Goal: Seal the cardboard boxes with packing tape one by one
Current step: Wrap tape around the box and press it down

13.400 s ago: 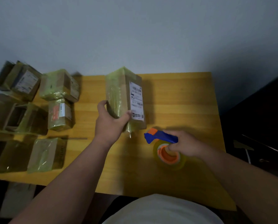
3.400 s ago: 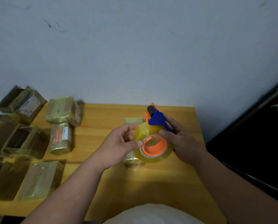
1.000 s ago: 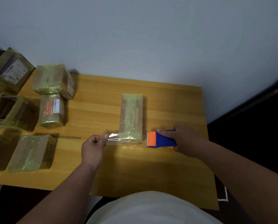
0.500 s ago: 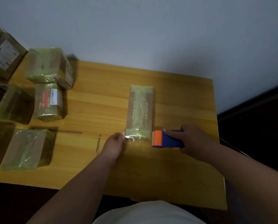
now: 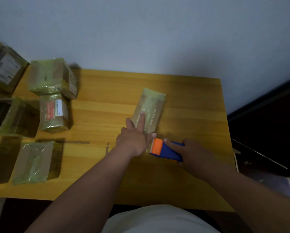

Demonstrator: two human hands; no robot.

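Note:
A long narrow cardboard box (image 5: 151, 108), wrapped in yellowish tape, lies flat in the middle of the wooden table (image 5: 107, 91). My left hand (image 5: 134, 137) lies flat on its near end, fingers straight and spread, pressing down on the top. Just right of that hand, my right hand (image 5: 189, 153) grips a blue and orange tape dispenser (image 5: 166, 149) at the box's near end. The dispenser's orange head points toward the box. The tape roll is hidden under my right hand.
Several other taped cardboard boxes (image 5: 52, 78) crowd the table's left side, one with a red and white label (image 5: 54, 111), one open-topped (image 5: 8, 115). A flat taped box (image 5: 36, 161) lies near the front left. A dark cabinet (image 5: 267, 132) stands to the right.
My left hand moved from the box's near corner up onto its top and now presses flat. The box has turned slightly, its far end to the right. My right hand keeps the dispenser by the near end.

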